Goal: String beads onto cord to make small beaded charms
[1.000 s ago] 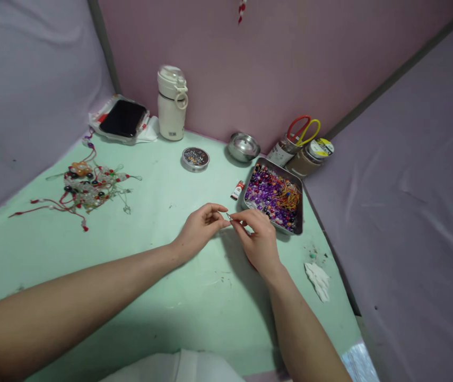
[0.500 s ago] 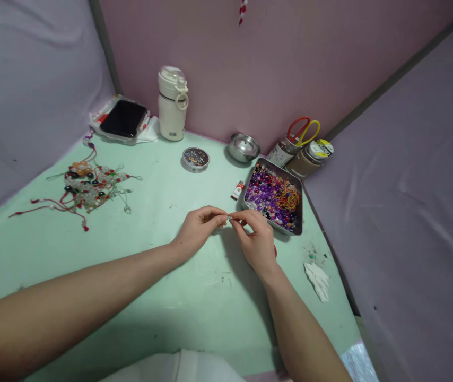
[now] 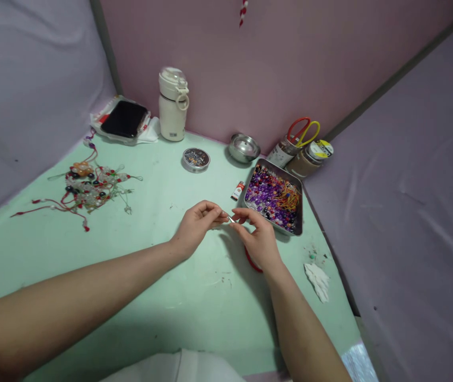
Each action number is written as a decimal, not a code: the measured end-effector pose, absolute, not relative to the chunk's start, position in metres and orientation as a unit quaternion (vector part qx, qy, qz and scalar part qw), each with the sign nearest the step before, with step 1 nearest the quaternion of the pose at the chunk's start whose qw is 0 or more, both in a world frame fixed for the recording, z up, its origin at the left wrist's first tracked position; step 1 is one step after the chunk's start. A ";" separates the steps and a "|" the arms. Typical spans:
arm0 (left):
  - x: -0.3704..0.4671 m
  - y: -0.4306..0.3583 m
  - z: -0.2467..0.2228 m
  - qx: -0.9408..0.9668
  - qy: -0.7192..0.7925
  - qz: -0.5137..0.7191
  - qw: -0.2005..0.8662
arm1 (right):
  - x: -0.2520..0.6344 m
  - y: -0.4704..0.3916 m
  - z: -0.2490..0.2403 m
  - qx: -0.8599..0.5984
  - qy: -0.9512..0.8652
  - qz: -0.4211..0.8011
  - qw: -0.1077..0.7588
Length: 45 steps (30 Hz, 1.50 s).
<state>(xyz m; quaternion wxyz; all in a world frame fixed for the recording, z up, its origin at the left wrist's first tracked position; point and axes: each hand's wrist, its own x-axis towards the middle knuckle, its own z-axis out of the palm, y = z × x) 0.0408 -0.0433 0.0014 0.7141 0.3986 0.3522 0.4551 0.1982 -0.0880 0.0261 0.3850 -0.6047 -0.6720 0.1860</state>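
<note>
Over the middle of the table, my left hand [image 3: 199, 225] is closed in a pinch; what its fingertips hold is too small to make out. Facing it, my right hand [image 3: 261, 239] grips a pair of red-handled scissors. The short silver tip of the scissors [image 3: 232, 219] shows between thumb and forefinger, touching or nearly touching the left fingertips. A curved red handle comes out below the right palm, and the rest is covered by the hand. Just behind the right hand stands a metal tray [image 3: 302, 212] of purple, red, black and clear beads with orange cord.
Beaded cords [image 3: 87, 188] lie heaped at left. Along the back are a phone [image 3: 125, 119], a cream bottle [image 3: 173, 111], a round spool tin [image 3: 196, 159], a steel bowl [image 3: 244, 148] and jars [image 3: 306, 159] with scissors. A lighter [image 3: 237, 190] and crumpled tissue [image 3: 317, 282] lie nearby.
The silver tip now shows plainly between my hands. The red handle has swung left from behind my right wrist to below the palm. My right fingers have spread a little; my left hand has barely moved.
</note>
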 end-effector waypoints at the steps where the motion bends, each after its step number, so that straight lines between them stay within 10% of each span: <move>1: 0.041 -0.043 0.002 0.387 0.349 0.451 0.725 | 0.200 -0.087 0.026 -0.605 -0.671 0.193 0.383; 25: 0.039 -0.042 0.001 0.394 0.334 0.408 0.753 | 0.198 -0.085 0.024 -0.505 -0.729 0.176 0.427; 45: 0.037 -0.042 0.004 0.489 0.421 0.498 0.579 | 0.198 -0.078 0.014 -0.498 -0.508 0.418 0.565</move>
